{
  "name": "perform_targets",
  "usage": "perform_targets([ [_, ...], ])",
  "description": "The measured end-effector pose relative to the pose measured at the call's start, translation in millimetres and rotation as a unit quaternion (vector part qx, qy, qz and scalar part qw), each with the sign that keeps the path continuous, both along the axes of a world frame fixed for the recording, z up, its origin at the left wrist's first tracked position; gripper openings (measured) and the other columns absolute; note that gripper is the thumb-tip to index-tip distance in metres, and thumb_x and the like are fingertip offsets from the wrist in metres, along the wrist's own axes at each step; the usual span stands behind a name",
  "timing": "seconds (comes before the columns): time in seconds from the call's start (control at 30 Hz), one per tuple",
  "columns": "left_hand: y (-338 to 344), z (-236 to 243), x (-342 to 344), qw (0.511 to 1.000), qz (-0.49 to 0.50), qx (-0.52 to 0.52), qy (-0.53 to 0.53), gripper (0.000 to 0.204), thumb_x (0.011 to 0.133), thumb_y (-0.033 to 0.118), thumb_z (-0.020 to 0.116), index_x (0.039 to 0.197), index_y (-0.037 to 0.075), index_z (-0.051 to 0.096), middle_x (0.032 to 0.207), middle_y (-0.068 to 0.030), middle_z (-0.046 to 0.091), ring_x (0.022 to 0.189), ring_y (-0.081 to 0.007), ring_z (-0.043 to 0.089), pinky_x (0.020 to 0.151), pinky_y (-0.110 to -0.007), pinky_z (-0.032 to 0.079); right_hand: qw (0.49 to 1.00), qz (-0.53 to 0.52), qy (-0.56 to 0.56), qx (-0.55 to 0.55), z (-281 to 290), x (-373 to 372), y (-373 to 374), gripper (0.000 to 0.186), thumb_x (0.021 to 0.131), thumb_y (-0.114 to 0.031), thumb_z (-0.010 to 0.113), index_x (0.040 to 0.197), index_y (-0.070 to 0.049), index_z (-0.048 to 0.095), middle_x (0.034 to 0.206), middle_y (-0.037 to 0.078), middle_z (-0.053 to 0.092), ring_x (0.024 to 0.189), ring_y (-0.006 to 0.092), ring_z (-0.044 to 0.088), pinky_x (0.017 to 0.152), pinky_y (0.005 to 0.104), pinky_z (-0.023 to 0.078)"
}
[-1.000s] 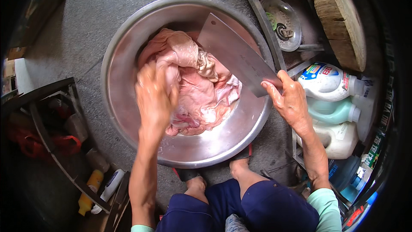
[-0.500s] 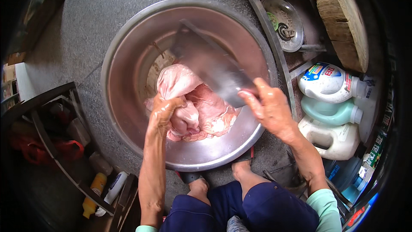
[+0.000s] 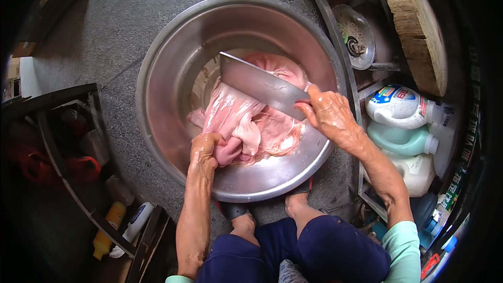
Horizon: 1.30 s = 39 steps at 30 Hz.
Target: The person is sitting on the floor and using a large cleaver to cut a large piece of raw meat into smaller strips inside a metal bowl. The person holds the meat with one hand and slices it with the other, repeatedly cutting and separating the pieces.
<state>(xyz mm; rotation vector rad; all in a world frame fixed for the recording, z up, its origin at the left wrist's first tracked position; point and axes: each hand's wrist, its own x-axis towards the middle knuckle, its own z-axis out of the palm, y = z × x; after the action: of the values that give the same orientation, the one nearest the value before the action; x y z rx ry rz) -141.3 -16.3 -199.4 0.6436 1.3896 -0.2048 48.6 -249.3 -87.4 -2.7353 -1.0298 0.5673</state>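
Observation:
A big round metal basin [image 3: 167, 57] holds a heap of wet, pale pink raw offal [image 3: 233, 107] that looks like stomach. On its near left side, my left hand [image 3: 204, 148] is closed round a fold and stretches it toward me. My right hand [image 3: 330, 112] grips a cleaver [image 3: 262, 85] whose handle is mostly covered by the fingers. The wide blade lies tilted across the offal, against or just above the surface; the contact edge is hidden. More offal bulges out beyond the blade's far side.
Right of the basin, a metal rack holds a dish [image 3: 360, 36], a thick wooden block [image 3: 419, 31] and several detergent jugs [image 3: 398, 106]. To the left stands a dark shelf frame [image 3: 68, 178] with a yellow bottle [image 3: 110, 228] and a red bag [image 3: 84, 167]. My knees are close to the near rim.
The cleaver has come down from a blurred swing above the basin onto the offal. My left hand has drawn its fold nearer, and the offal now lies stretched and spread out.

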Motion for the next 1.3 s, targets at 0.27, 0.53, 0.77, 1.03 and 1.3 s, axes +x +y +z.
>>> perform_targets([
  [0.27,-8.0,-3.0,-19.2,0.997,0.071,-0.043,-0.007,0.045,0.055,-0.01,0.066,0.099,-0.013,0.065,0.095,-0.0181,0.067,0.081,-0.0337,0.067,0.068,-0.044,0.057,0.999,-0.044,-0.029,-0.011,3.2,2.0,-14.4,0.031,0.091,-0.026,0.072,0.091,-0.001,0.053,0.07,0.022,0.067,0.07,0.0434,0.067,0.063,0.0523,0.053],
  [0.53,-13.9,-16.3,-20.2,0.99,0.113,-0.083,-0.029,0.029,0.065,-0.012,0.062,0.095,-0.011,0.062,0.091,-0.0208,0.064,0.071,-0.0364,0.068,0.055,-0.051,0.062,0.997,0.075,-0.009,-0.013,12.0,-40.8,18.9,0.015,0.093,-0.018,0.062,0.095,-0.005,0.054,0.059,0.013,0.064,0.055,0.0313,0.068,0.048,0.0431,0.053],
  [0.77,-13.5,-11.6,-26.5,0.993,0.094,-0.077,0.002,0.029,0.061,-0.014,0.063,0.09,-0.011,0.063,0.085,-0.0187,0.063,0.07,-0.0332,0.067,0.054,-0.045,0.059,0.996,0.09,0.021,-0.015,-4.9,-26.9,20.2,0.026,0.091,-0.025,0.069,0.092,-0.003,0.054,0.062,0.014,0.064,0.059,0.0334,0.069,0.056,0.0466,0.055],
  [1.03,-20.2,-4.3,-24.4,0.995,0.098,-0.017,-0.011,0.026,0.06,-0.013,0.065,0.086,-0.013,0.062,0.084,-0.0167,0.063,0.068,-0.0306,0.066,0.057,-0.043,0.058,0.999,0.012,-0.013,-0.028,3.7,24.1,10.1,0.028,0.089,-0.022,0.072,0.091,-0.002,0.052,0.069,0.021,0.066,0.068,0.0421,0.068,0.061,0.0513,0.054],
  [1.3,-22.7,4.3,-15.1,0.995,0.091,0.044,-0.016,0.015,0.061,-0.013,0.068,0.075,-0.011,0.066,0.074,-0.0163,0.064,0.064,-0.027,0.066,0.054,-0.039,0.056,0.996,0.07,-0.03,-0.041,24.0,-13.0,30.3,0.01,0.09,-0.009,0.061,0.087,-0.004,0.052,0.058,0.015,0.063,0.059,0.0303,0.07,0.054,0.0478,0.054],
])
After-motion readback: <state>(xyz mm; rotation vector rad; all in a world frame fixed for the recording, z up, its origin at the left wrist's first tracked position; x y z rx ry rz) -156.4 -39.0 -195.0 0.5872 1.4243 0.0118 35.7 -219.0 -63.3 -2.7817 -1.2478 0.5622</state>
